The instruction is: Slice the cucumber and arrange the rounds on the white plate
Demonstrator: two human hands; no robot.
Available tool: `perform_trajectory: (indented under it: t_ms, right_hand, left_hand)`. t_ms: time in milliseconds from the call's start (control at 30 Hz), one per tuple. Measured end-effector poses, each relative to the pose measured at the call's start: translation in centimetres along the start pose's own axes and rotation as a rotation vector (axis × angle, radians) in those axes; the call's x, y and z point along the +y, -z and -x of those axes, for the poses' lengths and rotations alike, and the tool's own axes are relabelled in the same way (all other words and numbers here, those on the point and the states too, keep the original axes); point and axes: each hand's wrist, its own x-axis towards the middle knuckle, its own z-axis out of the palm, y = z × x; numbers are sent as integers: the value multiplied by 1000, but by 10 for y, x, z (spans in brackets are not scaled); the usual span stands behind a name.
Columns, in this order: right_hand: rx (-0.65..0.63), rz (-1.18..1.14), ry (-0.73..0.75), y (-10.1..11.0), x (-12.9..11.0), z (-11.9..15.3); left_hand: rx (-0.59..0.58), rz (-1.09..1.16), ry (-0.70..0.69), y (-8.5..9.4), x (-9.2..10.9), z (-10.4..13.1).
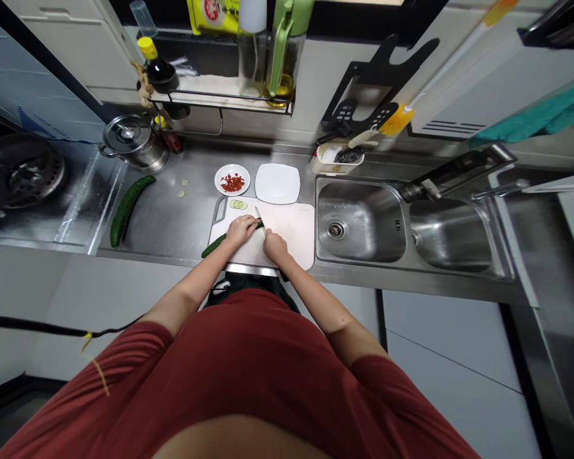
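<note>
On the white cutting board [291,239] lies a dark green cucumber [213,245], slanting under my left hand [242,230]. The fingers of that hand are closed over it near its cut end. My right hand [274,247] grips a knife [259,217], whose narrow blade stands against the cucumber's right end. Several thin cucumber slices [238,204] overlap at the board's top left. Beyond the board are a white plate of chopped red pieces [232,180] and a bare white square plate [277,183]. The knife's handle is mostly hidden by my right hand.
A second whole cucumber [128,210] rests on the steel counter at left, with two pale round pieces [183,188] nearby. Behind it stands a lidded pot [134,143]. A double sink [363,223] adjoins the board's right side. Bottles stand on a wall rack [220,95].
</note>
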Motion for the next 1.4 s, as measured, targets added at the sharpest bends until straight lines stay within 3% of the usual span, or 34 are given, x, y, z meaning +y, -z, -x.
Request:
perform_trajectory:
  t_ms: [400,833,1400]
  right_hand:
    - [27,-37,7,7,-9,-19]
    - [-35,12,-29,-4,5,18]
    - [-2,-24,-7,5,-7,-10]
  left_hand:
    - [-5,-7,2,0,0,1]
    - [-13,8,24,-1,0,0]
    - [-10,-6,13,0,1,1]
